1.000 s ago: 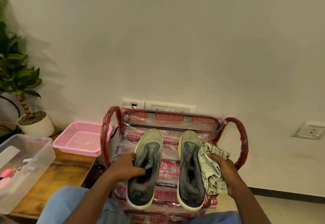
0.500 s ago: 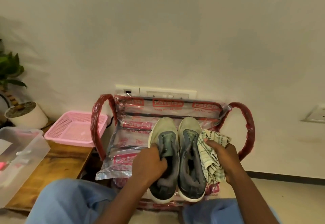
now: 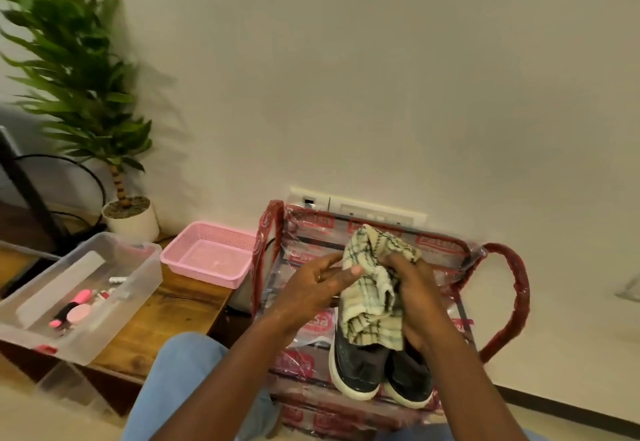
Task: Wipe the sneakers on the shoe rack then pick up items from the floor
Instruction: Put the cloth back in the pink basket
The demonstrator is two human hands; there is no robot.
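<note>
The cloth [image 3: 370, 288] is gripped from both sides: one edge is pinched by the left hand [image 3: 320, 290], the other side is held in the curled fingers of the right hand [image 3: 414, 290]. Just beneath it, the two sneakers [image 3: 358, 368] are seen side by side on the plastic-wrapped shoe rack [image 3: 512, 302], heels towards the camera. To the left, a pink basket [image 3: 207, 257] and a clear box [image 3: 79, 298] are set on the wooden worktop [image 3: 166, 316], with a potted plant [image 3: 79, 69] behind them.

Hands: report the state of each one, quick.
Left hand: pinches the checked cloth at its edge.
Right hand: grips the same cloth, fingers curled round it.
</note>
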